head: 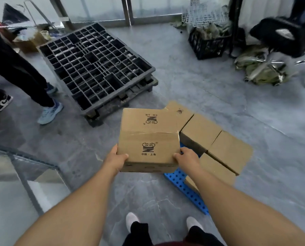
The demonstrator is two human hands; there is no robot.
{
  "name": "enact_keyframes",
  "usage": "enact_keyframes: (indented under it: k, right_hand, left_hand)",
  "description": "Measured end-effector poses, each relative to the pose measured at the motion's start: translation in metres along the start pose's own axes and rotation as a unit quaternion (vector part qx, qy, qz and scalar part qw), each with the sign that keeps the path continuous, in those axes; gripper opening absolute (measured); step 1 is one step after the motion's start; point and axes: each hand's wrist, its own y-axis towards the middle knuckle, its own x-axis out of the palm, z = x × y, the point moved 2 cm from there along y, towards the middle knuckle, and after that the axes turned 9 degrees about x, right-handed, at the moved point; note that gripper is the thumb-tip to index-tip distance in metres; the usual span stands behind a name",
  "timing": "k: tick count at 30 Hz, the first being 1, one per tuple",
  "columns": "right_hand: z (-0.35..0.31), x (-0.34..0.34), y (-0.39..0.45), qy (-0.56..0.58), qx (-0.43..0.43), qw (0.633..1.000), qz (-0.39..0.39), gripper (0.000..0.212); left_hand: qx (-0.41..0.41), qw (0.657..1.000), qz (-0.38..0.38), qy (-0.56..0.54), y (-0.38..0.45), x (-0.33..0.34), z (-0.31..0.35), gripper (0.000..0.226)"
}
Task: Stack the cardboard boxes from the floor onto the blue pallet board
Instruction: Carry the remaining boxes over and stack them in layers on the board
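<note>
I hold a brown cardboard box [148, 137] with a printed logo in front of me, above the floor. My left hand [117, 159] grips its lower left corner, thumb on the front face. My right hand [184, 158] grips its lower right corner. Just right of it lies the blue pallet board [185, 188], perforated and mostly covered. Several cardboard boxes [217, 142] stand side by side on the board, their tops level.
A dark plastic grid pallet [95, 66] lies on the grey floor ahead left. A person's legs and light blue shoes [49, 112] stand at the left. A black crate [207, 45], an office chair [283, 38] and green bags are at the back right. A glass panel edges the near left.
</note>
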Motion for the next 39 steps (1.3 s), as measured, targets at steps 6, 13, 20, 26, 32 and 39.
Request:
enact_keyframes:
  k: [6, 13, 20, 26, 32, 39]
  right_hand:
    - [-0.001, 0.013, 0.001, 0.06, 0.079, 0.992, 0.076, 0.017]
    - [0.027, 0.021, 0.024, 0.116, 0.158, 0.974, 0.11, 0.018]
    - [0.058, 0.035, 0.085, 0.134, 0.211, 0.961, 0.117, 0.007]
    - [0.096, 0.08, 0.158, 0.142, 0.226, 0.953, 0.144, 0.015]
    - [0.154, 0.128, 0.24, 0.125, 0.245, 0.949, 0.152, 0.019]
    - [0.216, 0.165, 0.325, 0.068, 0.261, 0.949, 0.164, 0.023]
  left_hand:
    - [0.04, 0.993, -0.093, 0.055, 0.053, 0.003, 0.008, 0.049]
    - [0.047, 0.98, -0.161, 0.103, 0.094, 0.045, 0.012, 0.048]
    - [0.064, 0.967, -0.199, 0.144, 0.159, 0.103, -0.003, 0.054]
    - [0.075, 0.957, -0.227, 0.162, 0.23, 0.155, -0.066, 0.053]
    - [0.089, 0.942, -0.269, 0.181, 0.301, 0.215, -0.14, 0.05]
    - [0.128, 0.923, -0.32, 0.173, 0.37, 0.276, -0.222, 0.047]
